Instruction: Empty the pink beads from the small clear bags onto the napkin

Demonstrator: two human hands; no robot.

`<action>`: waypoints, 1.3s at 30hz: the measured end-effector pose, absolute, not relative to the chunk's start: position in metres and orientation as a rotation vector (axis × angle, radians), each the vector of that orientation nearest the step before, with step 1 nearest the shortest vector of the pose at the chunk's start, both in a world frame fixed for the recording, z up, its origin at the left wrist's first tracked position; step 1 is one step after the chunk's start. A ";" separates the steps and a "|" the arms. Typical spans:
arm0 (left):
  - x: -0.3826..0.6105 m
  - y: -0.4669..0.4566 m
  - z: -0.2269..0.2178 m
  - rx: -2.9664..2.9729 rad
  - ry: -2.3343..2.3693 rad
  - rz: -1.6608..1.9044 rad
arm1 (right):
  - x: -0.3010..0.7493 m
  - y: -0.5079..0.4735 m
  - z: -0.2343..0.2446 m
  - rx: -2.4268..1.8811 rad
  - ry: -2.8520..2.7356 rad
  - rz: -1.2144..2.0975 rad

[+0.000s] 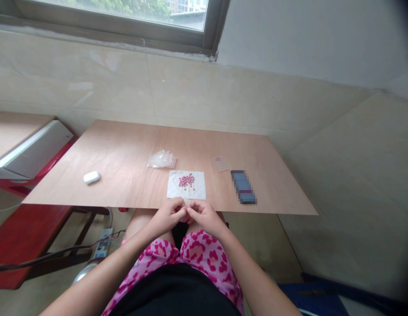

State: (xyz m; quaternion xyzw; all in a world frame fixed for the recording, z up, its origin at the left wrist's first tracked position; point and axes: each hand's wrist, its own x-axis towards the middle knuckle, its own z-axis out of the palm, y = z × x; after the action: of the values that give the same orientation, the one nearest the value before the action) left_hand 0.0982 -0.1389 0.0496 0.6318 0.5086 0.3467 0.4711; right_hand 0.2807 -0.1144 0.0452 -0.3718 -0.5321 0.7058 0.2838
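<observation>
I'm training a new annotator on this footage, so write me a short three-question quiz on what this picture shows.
1. True or false: the pink beads lie directly on the bare table.
2. The white case lies: A among the beads; B to the person's left of them; C to the person's right of them.
3. Where are the left hand and the right hand?
Key: 1. False: they lie on a white sheet. 2. B. 3. Together at the table's near edge, just before the sheet, fingertips meeting; whatever they pinch is too small to tell.
</observation>
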 end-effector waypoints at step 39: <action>0.079 -0.135 0.061 2.202 1.143 0.754 | 0.290 -0.112 0.057 -0.895 -1.890 1.443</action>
State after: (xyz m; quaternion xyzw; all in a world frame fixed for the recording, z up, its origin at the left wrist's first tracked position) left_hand 0.0795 -0.1348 0.0607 0.8176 0.4242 0.2798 0.2709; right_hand 0.2897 -0.1117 0.0572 -0.3364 -0.7106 0.5425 0.2958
